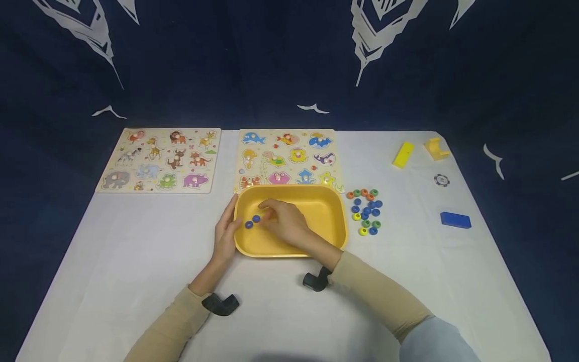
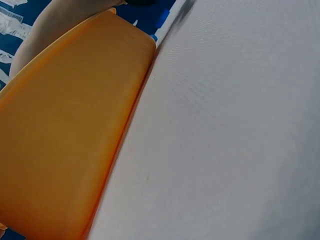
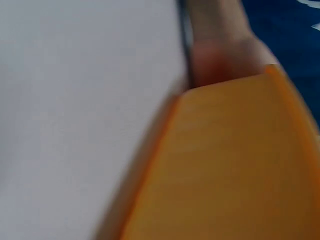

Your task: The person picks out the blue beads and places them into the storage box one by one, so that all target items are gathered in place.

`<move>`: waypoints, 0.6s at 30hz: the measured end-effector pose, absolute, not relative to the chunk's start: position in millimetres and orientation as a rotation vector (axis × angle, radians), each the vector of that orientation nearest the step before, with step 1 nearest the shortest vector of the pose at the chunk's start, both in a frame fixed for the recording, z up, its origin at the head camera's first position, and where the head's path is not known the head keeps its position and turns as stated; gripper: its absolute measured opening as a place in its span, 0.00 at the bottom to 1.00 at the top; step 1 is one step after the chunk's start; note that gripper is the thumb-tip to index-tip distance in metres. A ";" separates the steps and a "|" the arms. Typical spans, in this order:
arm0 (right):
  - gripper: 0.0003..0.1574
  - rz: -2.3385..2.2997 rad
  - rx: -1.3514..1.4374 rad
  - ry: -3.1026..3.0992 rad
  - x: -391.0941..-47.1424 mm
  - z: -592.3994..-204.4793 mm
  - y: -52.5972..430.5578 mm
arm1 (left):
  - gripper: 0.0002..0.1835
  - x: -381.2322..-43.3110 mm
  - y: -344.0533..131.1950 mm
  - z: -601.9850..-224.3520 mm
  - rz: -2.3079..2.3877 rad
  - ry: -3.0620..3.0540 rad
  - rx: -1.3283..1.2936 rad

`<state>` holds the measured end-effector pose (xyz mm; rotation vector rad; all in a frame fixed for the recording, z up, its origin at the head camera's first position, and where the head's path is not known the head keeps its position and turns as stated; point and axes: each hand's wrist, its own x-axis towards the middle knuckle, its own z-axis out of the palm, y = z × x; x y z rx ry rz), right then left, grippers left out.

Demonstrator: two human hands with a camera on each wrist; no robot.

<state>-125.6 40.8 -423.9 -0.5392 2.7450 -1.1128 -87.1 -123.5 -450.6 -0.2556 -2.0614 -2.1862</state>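
A yellow tray (image 1: 325,221) stands on the white table, and its outer wall also fills much of both wrist views. My left hand (image 1: 224,236) grips its left rim, with the thumb over the edge and the fingers along the outside. Over the tray's inside hangs my right hand (image 1: 286,221), its fingers bent and pointing left. Just left of those fingertips, two blue beads (image 1: 256,218) lie on the tray floor. Whether a bead is between the right fingers is hidden. Right of the tray lies a loose group of blue, green, orange and yellow beads (image 1: 367,210).
Two peg puzzle boards, one with land animals (image 1: 154,188) and one with sea animals (image 1: 289,151), lie at the back. The tray's far edge overlaps the sea board. At right are a yellow block (image 1: 403,155), a yellow notched piece (image 1: 436,149), a chip (image 1: 442,180) and a blue block (image 1: 455,220).
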 end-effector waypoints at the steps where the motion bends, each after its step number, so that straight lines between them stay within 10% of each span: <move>1: 0.19 -1.186 -0.553 2.764 -123.6 -420.8 46.9 | 0.29 -87.1 -123.2 -450.5 -2.190 -2.061 -0.256; 10: 0.17 -1.810 -0.552 2.926 -108.7 -425.4 165.6 | 0.29 -86.1 -121.5 -450.4 -2.225 -2.031 -0.226; 18: 0.17 -1.707 0.247 3.164 -111.7 -480.7 270.8 | 0.29 -85.7 -121.8 -450.4 -2.212 -2.033 -0.236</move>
